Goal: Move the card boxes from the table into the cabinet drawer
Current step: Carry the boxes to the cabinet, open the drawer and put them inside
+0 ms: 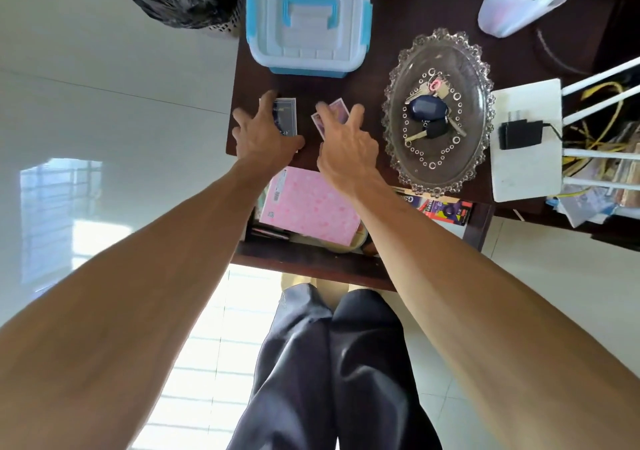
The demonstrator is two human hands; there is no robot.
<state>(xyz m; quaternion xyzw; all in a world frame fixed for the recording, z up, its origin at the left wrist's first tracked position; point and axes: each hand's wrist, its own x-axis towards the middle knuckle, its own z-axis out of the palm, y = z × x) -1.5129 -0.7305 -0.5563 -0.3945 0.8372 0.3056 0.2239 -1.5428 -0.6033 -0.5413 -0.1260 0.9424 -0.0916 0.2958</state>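
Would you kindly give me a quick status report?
Left hand on dark card box, right hand on pink card box. Both on table. Drawer open below.

I have a single view, from the camera on the person's head, so nothing is shared with a second one. It looks steeply down and forward over the dark wooden table (pixel 363 79), which fills the upper middle of the picture. Nearer than the table, both forearms run in from the lower corners, very close to the lens. Below the table's near edge I see trousered legs and pale floor tiles (pixel 104 103).
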